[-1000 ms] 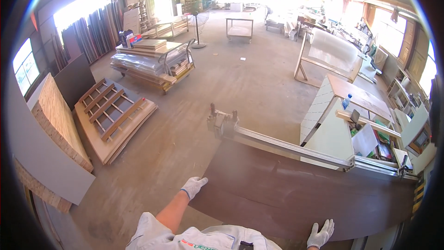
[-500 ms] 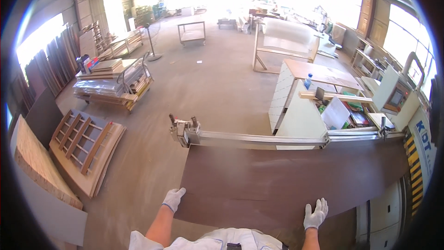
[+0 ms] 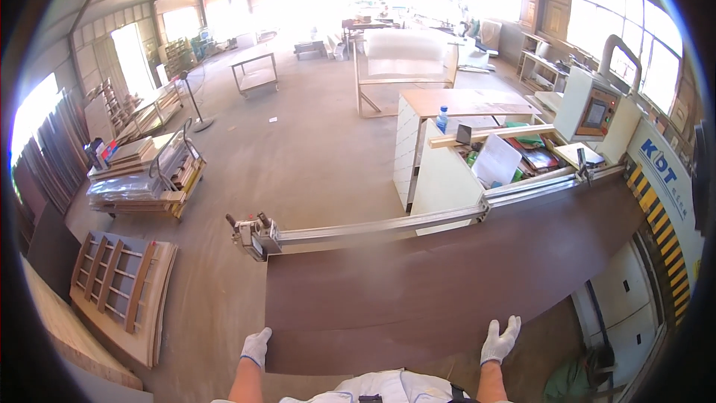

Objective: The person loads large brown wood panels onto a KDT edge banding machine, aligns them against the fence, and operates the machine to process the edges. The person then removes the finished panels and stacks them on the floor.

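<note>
Left hand (image 3: 256, 346) at left edge of brown panel (image 3: 418, 291); contact unclear.

Open floor (image 3: 212, 291) lies left of the brown panel (image 3: 418, 283); a metal rail (image 3: 373, 230) bars its far edge.

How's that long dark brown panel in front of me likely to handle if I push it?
The dark brown panel is probably stiff, since it shows no obvious sag. Being so long and broad, it may feel heavy and awkward to turn. Its smooth-looking face could be somewhat slippery.
</note>
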